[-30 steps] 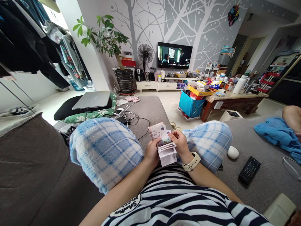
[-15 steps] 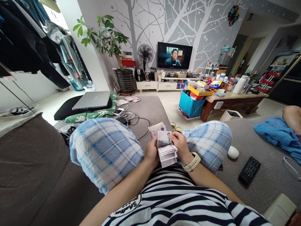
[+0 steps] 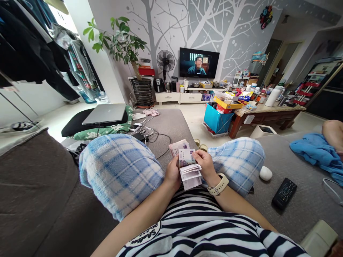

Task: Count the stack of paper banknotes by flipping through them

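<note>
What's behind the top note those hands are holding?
Pinkish banknotes jut out past the far edge of the top note, and pale note ends show below it. The area directly behind it is covered, so how many notes lie there cannot be told.

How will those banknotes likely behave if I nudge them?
The banknotes look thin, so they'll probably bend easily and weigh little. Their lower edges fan out, so a nudge may splay them further. No band shows around them, so they could slide apart.

Shirt (image 3: 203, 221): striped, dark navy and white, with round black-lettered emblem (image 3: 144, 233); legwear (image 3: 120, 175): fleecy, blue-and-white plaid; right-wrist watchband (image 3: 222, 184): cream, fitted with buckle (image 3: 213, 190)
</note>
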Demonstrator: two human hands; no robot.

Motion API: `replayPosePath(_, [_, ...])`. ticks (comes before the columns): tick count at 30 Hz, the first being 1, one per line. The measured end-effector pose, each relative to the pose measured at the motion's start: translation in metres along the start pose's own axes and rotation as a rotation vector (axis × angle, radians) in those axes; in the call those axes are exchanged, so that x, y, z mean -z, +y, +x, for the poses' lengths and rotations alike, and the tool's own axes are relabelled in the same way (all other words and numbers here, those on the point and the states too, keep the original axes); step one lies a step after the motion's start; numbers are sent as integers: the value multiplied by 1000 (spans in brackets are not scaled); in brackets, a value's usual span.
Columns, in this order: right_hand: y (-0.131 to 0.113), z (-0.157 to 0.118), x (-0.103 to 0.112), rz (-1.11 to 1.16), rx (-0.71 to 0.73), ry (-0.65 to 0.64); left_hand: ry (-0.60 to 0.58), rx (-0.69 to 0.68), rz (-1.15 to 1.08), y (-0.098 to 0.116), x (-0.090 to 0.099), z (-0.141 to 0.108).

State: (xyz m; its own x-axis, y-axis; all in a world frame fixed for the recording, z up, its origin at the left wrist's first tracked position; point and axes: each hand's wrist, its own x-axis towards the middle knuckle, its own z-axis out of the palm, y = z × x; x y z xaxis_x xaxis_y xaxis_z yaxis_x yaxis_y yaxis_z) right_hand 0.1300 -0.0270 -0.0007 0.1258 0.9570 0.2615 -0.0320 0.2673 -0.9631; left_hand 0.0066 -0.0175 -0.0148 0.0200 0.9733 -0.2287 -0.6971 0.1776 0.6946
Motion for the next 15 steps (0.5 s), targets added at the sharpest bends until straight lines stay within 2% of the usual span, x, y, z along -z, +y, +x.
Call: replayPosePath(15, [-2,-1,-2,12,-12,12,43,1,12,1,-1,0])
